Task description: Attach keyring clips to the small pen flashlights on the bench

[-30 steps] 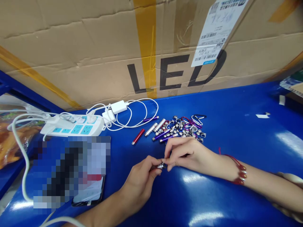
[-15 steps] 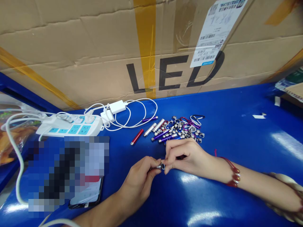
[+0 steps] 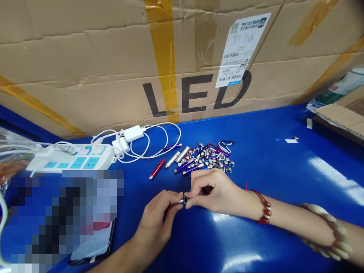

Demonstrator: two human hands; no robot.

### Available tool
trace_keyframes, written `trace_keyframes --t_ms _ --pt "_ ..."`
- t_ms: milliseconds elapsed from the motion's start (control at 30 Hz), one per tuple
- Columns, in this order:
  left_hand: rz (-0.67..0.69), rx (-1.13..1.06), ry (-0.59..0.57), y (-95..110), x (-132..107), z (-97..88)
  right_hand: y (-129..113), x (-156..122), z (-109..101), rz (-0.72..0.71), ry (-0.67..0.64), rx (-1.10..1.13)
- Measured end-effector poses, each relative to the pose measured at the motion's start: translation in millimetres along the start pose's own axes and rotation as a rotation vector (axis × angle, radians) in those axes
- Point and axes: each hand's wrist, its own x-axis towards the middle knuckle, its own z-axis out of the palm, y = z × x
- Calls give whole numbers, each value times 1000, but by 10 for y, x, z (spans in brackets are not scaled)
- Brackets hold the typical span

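Between the thumb and fingers of my left hand (image 3: 156, 216) is a small silver metal tube (image 3: 185, 199), with its dark open end turned towards my right hand. Most of the tube is hidden by the fingers. My right hand (image 3: 220, 191) is closed in a pinch right at that open end; what its fingertips grip is too small to name. A dark item shows partly inside its curled fingers. Just beyond the hands lies a pile of small silver metal parts and carabiners (image 3: 204, 153), with purple pen-size flashlights (image 3: 193, 169), silver ones (image 3: 172, 160) and a red one (image 3: 157, 169).
A white power strip (image 3: 99, 161) with cables and white adapters (image 3: 133, 133) lies at the left on the blue table (image 3: 270, 151). A phone (image 3: 93, 246) is nearer, beside a blurred-out area. A large cardboard box (image 3: 113, 57) stands behind; a smaller box (image 3: 341, 117) is at right.
The view has shifted, so everything appears further left. Both hands keep the same hold, the left on the silver tube and the right pinching at its end.
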Motion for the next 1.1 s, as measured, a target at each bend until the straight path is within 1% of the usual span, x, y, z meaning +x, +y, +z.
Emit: trace_keyframes --t_ms 133,233,300,367,467,600,700,833,967,1100 --pt "32 36 32 1 10 6 -6 -1 18 48 15 17" --pt "14 48 47 6 12 3 -16 9 24 93 -3 55" --pt "-3 62 37 15 16 -7 -26 17 19 135 -29 77" --pt "1 72 8 26 20 -21 -34 22 6 147 -52 56" --pt "14 59 -16 37 14 -35 -43 23 -28 65 -61 -49" --pt "-47 61 -14 25 -16 -27 -56 29 -94 -47 -38 -156" --pt "-57 73 -4 15 -29 -17 -48 38 -134 -108 -10 -158" --pt "-32 50 8 22 -19 -18 -16 48 -159 -222 -86 -102" --pt "-13 38 -11 35 -12 -27 -10 57 -175 -237 -143 -73" --pt "-13 46 -49 28 -22 -30 -29 54 -187 -257 -171 -84"
